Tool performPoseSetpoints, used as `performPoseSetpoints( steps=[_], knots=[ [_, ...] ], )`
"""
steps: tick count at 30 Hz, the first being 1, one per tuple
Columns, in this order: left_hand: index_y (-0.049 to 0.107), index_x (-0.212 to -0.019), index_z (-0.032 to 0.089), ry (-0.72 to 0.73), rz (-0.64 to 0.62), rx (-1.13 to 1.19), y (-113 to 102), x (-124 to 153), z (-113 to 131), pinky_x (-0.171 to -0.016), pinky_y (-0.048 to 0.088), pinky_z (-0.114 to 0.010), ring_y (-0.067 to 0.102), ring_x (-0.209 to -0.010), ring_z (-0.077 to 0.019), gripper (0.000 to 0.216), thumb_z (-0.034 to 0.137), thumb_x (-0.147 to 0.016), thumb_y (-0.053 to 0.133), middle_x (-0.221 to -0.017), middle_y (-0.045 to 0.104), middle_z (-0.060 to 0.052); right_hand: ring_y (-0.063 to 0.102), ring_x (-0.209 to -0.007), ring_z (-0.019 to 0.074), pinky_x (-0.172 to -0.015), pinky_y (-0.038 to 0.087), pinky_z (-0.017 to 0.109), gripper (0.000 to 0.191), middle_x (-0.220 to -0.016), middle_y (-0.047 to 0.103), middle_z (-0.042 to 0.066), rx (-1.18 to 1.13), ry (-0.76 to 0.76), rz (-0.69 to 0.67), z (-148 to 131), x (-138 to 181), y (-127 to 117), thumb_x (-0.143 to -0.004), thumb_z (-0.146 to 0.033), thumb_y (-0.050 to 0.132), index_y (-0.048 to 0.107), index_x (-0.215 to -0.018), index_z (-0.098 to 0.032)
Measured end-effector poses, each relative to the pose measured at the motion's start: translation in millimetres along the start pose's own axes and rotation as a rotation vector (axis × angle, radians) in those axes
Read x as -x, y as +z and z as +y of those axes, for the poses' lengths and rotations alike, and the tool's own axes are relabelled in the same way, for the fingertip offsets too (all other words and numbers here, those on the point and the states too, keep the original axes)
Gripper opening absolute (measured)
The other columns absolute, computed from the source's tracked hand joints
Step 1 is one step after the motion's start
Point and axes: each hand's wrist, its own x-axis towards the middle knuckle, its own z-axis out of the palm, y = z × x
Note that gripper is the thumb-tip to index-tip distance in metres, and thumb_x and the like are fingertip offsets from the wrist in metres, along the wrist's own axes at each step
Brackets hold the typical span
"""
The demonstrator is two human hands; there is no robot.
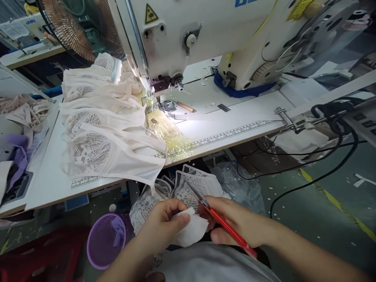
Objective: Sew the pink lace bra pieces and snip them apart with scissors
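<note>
In my left hand [166, 223], a small white fabric piece [192, 231] is pinched between thumb and fingers, low over my lap. My right hand [235, 223] is closed around red-handled scissors [227, 227], the pointed metal end reaching up and left, close beside the white piece. Just beyond both hands, white lace bra pieces [188, 186] lie below the table edge. On the table to the left, a row of white lace bras [96, 150] is laid out overlapping, one strap hanging over the front edge.
A sewing machine [176, 39] stands on the white table [235, 117], with a printed ruler along its front. A purple basket [101, 246] is on the floor at left, near a red stool [44, 254]. Black cables [308, 184] hang at right; a fan [79, 27] stands behind.
</note>
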Motion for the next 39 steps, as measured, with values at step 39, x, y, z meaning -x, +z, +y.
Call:
performPoseSetpoints(
  steps=[39],
  knots=[
    [0.053, -0.065, 0.016, 0.091, 0.107, -0.135, 0, -9, 0, -0.052, 0.032, -0.022, 0.041, -0.054, -0.01, 0.022, 0.036, -0.069, 0.062, -0.058, 0.049, 0.003, 0.047, -0.061, 0.0154, -0.055, 0.04, 0.027, 0.034, -0.071, 0.054, 0.001, 0.11, 0.003, 0.329, 0, 13, -4, -0.074, -0.051, 0.063, 0.049, -0.075, -0.02]
  ],
)
